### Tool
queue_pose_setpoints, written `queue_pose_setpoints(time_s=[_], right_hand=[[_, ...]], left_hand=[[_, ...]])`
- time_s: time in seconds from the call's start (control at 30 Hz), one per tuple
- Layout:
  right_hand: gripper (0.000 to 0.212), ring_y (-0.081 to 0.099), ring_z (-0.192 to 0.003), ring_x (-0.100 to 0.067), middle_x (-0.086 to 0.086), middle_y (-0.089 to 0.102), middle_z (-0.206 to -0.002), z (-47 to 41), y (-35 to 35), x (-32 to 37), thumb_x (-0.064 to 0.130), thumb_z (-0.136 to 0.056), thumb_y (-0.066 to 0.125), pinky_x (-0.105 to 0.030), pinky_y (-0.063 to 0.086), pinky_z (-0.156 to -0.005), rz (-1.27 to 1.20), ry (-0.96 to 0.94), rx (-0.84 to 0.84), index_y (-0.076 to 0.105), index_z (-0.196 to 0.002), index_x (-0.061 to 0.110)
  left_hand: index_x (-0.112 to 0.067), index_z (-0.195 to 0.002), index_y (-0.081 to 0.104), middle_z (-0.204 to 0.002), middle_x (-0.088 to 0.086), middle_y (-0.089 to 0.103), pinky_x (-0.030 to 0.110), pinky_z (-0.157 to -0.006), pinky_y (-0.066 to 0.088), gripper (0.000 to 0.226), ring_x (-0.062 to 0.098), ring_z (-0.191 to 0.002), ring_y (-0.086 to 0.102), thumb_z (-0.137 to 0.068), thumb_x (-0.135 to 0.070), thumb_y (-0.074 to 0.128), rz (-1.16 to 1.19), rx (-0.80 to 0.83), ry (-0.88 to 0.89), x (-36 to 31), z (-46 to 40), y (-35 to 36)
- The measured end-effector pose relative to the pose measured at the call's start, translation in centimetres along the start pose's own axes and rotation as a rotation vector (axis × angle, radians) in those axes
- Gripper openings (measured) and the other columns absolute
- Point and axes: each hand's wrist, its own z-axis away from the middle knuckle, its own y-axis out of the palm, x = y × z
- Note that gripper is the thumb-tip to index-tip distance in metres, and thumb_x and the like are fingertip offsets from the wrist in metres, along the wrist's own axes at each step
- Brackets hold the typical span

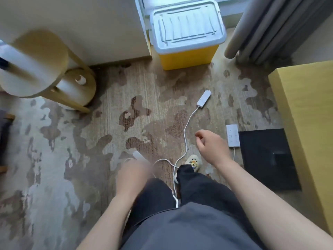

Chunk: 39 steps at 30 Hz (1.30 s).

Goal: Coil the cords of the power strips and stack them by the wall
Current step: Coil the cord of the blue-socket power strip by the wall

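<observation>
Nothing looks coiled or stacked yet. A slim white power strip (204, 98) lies mid-carpet (72, 150), its white cord (185, 139) trailing loose; a wider white socket strip (233, 135) lies near the carpet's right edge. The right hand (211, 146) hovers, fingers loosely curled, holding nothing. The left hand (134, 171) is blurred; its fingers cannot be told.

A home room — patterned carpet (90, 141), curtain (281, 27), storage bin (187, 51).

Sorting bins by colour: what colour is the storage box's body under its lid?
Yellow body on the storage box, under a pale grey-white lid; head view.
</observation>
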Motion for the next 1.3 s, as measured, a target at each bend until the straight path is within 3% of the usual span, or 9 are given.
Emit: queue_pose_setpoints(time_s=[0.17, 0.4, 0.57, 0.7, 0.9, 1.0, 1.13, 1.23, 1.3], right_hand=[[0.022, 0.063, -0.096, -0.018, 0.007, 0.069, -0.105, -5.7, -4.9, -1.0, 0.025, -0.098, 0.049, -0.031, 0.044, -0.067, -0.008, 0.083, -0.002, 0.066, -0.112, 0.024], [0.025, 0.062, -0.098, -0.015, 0.009, 0.068, -0.113, -11.1, -7.9, -5.7, 0.026, -0.100, 0.047, -0.026, 0.033, -0.064, -0.029, 0.473, -0.078, 0.065, -0.118, 0.024], [0.022, 0.061, -0.086, -0.020, 0.007, 0.070, -0.108, -17.3, -5.5, -7.9, 0.024, -0.098, 0.049, -0.030, 0.041, -0.064, -0.163, 0.868, -0.237, 0.066, -0.112, 0.027], [0.023, 0.064, -0.086, -0.028, 0.001, 0.071, -0.106, -25.7, -2.6, -10.3, 0.024, -0.096, 0.051, -0.034, 0.047, -0.067, -0.281, 0.996, -0.254, 0.065, -0.113, 0.027], [0.034, 0.064, -0.092, -0.025, 0.010, 0.070, -0.108, -41.9, 7.4, -19.2, 0.034, -0.098, 0.047, -0.031, 0.038, -0.067, -0.391, 1.019, -0.158, 0.051, -0.131, 0.031], [0.041, 0.063, -0.101, -0.030, 0.003, 0.068, -0.117, -50.3, 15.9, -24.7, 0.038, -0.097, 0.049, -0.035, 0.045, -0.074, -0.414, 0.998, -0.147, 0.045, -0.137, 0.030], [0.050, 0.056, -0.115, -0.035, -0.008, 0.058, -0.132, -58.2, 27.4, -30.7, 0.041, -0.094, 0.054, -0.040, 0.044, -0.079, -0.345, 0.978, -0.130, 0.042, -0.139, 0.022], [0.079, 0.038, -0.133, -0.033, -0.010, 0.040, -0.148, -61.5, 34.2, -34.1, 0.056, -0.090, 0.054, -0.044, 0.043, -0.090, -0.303, 0.998, -0.086, 0.024, -0.151, 0.017], [0.097, 0.035, -0.135, -0.033, -0.011, 0.034, -0.151, -63.0, 37.4, -35.3, 0.067, -0.085, 0.054, -0.045, 0.041, -0.094, -0.282, 1.065, -0.089, 0.014, -0.155, 0.015]], left_hand=[[-0.022, -0.112, 0.067, -0.108, 0.000, 0.064, 0.037, -0.087, 0.045, 0.028, 0.025, -0.106, 0.053, -0.094, -0.035, 0.051, -0.024, -0.001, 0.112, -6.5, -9.9, -5.3], [-0.017, -0.102, 0.069, -0.099, 0.006, 0.064, 0.038, -0.078, 0.048, 0.023, 0.032, -0.099, 0.057, -0.090, -0.032, 0.057, -0.165, 0.072, 0.535, -20.3, -28.6, -8.8], [-0.020, -0.110, 0.067, -0.105, 0.005, 0.063, 0.038, -0.081, 0.047, 0.028, 0.031, -0.102, 0.054, -0.091, -0.034, 0.052, -0.350, 0.249, 0.862, -29.2, -42.4, -7.1], [-0.018, -0.111, 0.067, -0.105, 0.006, 0.064, 0.039, -0.077, 0.047, 0.029, 0.033, -0.097, 0.056, -0.090, -0.032, 0.053, -0.444, 0.273, 1.017, -33.9, -51.7, -4.1], [-0.019, -0.120, 0.060, -0.106, 0.005, 0.062, 0.038, -0.079, 0.044, 0.036, 0.031, -0.098, 0.054, -0.090, -0.034, 0.050, -0.516, 0.280, 1.124, -36.5, -63.9, 9.3], [-0.018, -0.126, 0.054, -0.112, 0.007, 0.057, 0.040, -0.079, 0.044, 0.040, 0.032, -0.101, 0.052, -0.089, -0.032, 0.051, -0.589, 0.309, 1.159, -35.7, -69.9, 19.5], [-0.024, -0.145, 0.032, -0.135, 0.010, 0.044, 0.043, -0.085, 0.043, 0.062, 0.034, -0.116, 0.044, -0.087, -0.017, 0.053, -0.760, 0.363, 1.222, -34.5, -76.5, 32.7], [-0.028, -0.151, 0.019, -0.155, 0.012, 0.021, 0.044, -0.093, 0.040, 0.077, 0.037, -0.128, 0.035, -0.086, -0.011, 0.057, -0.873, 0.372, 1.300, -34.9, -79.9, 40.4], [-0.029, -0.151, 0.015, -0.159, 0.011, 0.009, 0.045, -0.095, 0.039, 0.084, 0.038, -0.130, 0.032, -0.084, -0.013, 0.063, -0.891, 0.392, 1.316, -35.3, -81.3, 44.0]])
